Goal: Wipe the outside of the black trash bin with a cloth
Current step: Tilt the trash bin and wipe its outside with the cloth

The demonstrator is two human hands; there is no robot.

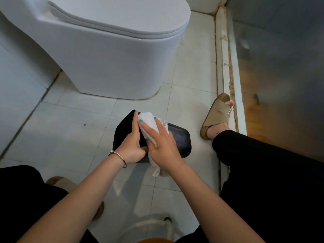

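The black trash bin (180,139) lies tilted on its side on the tiled floor, in the middle of the view. My left hand (134,142) grips its near left edge, thumb on top. A white cloth (149,122) is draped over the bin's upper side. My right hand (162,146) presses flat on this cloth with straight fingers; the cloth's loose end hangs out below my wrist. Most of the bin's near face is hidden behind both hands.
A white toilet (112,55) with its lid down stands just behind the bin. At right a raised threshold (226,67) borders a shower area. My legs in black trousers and beige slippers (216,116) flank the bin. A floor drain (167,219) sits near the bottom.
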